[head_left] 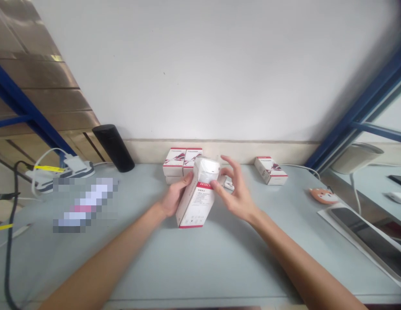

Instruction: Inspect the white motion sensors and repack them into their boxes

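A white and red carton [195, 201] stands tilted over the middle of the pale table [200, 262]. My left hand [175, 194] is wrapped round its left side and holds it. A white plastic-wrapped item [208, 169] sticks out of the carton's open top. My right hand [236, 190] is at the carton's upper right, thumb and forefinger touching the wrapped item, the other fingers spread. Behind the carton, against the wall, sit similar white and red boxes [182, 161].
Another white and red box [270, 170] lies at the back right. A black cylinder [113, 147] leans at the back left beside a power strip with cables [60, 172]. An orange toy [323, 196] and a flat tablet-like device [370, 237] lie right.
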A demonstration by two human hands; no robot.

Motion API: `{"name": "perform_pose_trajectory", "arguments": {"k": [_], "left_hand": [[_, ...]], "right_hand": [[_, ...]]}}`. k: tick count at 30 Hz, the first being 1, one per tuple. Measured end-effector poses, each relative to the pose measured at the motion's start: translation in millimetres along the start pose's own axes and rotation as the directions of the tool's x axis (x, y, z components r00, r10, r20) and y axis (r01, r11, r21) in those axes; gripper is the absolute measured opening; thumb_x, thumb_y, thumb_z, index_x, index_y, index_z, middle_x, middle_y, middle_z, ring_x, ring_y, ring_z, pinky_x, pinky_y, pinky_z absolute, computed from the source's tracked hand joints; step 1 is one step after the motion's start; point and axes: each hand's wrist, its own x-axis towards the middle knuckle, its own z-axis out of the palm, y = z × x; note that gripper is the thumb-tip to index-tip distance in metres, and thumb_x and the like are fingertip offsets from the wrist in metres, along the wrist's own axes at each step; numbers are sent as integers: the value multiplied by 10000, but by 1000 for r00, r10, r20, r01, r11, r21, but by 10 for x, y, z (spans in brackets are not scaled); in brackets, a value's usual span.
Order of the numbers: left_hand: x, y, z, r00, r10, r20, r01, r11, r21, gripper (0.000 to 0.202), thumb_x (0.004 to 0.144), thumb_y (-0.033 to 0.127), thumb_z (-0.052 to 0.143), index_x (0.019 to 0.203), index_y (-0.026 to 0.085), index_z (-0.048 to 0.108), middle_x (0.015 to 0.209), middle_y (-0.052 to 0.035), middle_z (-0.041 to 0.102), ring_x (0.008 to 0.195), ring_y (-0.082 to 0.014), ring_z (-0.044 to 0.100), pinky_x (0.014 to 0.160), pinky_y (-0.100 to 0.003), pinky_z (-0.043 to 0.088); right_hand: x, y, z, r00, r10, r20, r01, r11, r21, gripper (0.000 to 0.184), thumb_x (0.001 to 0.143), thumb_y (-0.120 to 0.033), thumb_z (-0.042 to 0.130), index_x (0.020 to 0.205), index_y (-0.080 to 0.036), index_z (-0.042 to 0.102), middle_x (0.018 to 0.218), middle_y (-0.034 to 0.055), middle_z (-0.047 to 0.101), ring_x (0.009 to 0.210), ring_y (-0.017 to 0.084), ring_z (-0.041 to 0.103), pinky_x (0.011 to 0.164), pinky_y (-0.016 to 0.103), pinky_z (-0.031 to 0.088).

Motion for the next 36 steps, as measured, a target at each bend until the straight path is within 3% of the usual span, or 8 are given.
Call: {"name": "perform_pose_trajectory", "arguments": {"k": [6, 10, 18, 23, 26, 29, 31, 36], "left_hand": [[5, -49, 18, 986, 155, 53, -152, 986, -62, 451, 894, 521, 743, 1156, 154, 738, 1040, -126, 808, 924, -321, 771, 846, -412, 569], [39, -31, -10, 972, 232, 34, -229, 971, -66, 377, 900, 467, 754, 1146, 181, 745, 1098, -89, 804, 1027, -307, 753, 920, -400, 545], [94, -168, -50, 916, 401, -13, -401, 916, -30, 518, 880, 498, 764, 1317, 231, 687, 1270, -70, 753, 1216, -319, 682, 1067, -424, 487], [40, -236, -26, 888, 458, 42, -459, 888, 22, 632, 915, 526, 724, 1476, 275, 576, 1268, -72, 747, 1182, -302, 696, 1069, -421, 493], [35, -264, -31, 872, 483, 82, -488, 871, 58, 584, 948, 513, 684, 1476, 286, 576, 1296, -71, 732, 1188, -294, 690, 1066, -420, 500], [38, -303, -37, 849, 517, 107, -527, 844, 103, 555, 983, 523, 624, 1479, 278, 576, 1338, -89, 712, 1220, -310, 675, 1081, -452, 500], [31, -326, -30, 816, 566, 118, -578, 803, 143, 555, 986, 538, 609, 1475, 276, 584, 1382, -96, 692, 1274, -326, 645, 1117, -467, 482], [9, -346, 22, 757, 634, 160, -654, 732, 191, 505, 1012, 561, 550, 1429, 290, 637, 1388, -82, 695, 1325, -323, 620, 1146, -447, 479]], "right_hand": [[-23, 26, 22, 987, -132, 86, 147, 969, -199, 267, 1033, -446, 552, 1096, -280, 751, 1303, 112, 496, 1372, 302, 472, 1191, 511, 397], [70, 110, -74, 985, -156, -67, 142, 974, -176, 296, 1052, -434, 505, 1199, -278, 709, 1246, 109, 508, 1259, 256, 553, 1129, 464, 476], [165, 617, -451, 950, 299, 85, -174, 738, -652, 327, 947, -444, 662, 1237, -302, 716, 1281, 78, 676, 1023, 264, 702, 838, 375, 543], [210, 705, -526, 927, 367, 83, -243, 752, -613, 217, 909, -362, 703, 1087, -261, 773, 1094, 70, 764, 920, 240, 725, 788, 346, 541], [237, 407, -535, 965, 231, -120, -260, 884, -388, 234, 900, -441, 736, 1027, -246, 755, 983, 52, 774, 834, 222, 725, 786, 366, 570], [158, -32, -399, 976, -57, -211, 26, 989, -148, 219, 910, -439, 769, 1005, -247, 723, 1020, 46, 769, 902, 221, 731, 835, 374, 585], [64, -260, -237, 937, -285, -200, 271, 958, -95, 182, 896, -376, 812, 995, -258, 715, 984, 34, 772, 906, 220, 726, 838, 375, 576], [-49, -359, 26, 870, -487, -72, 431, 824, -369, 121, 934, -275, 793, 1017, -266, 706, 982, 9, 806, 847, 187, 717, 769, 358, 481]]}}
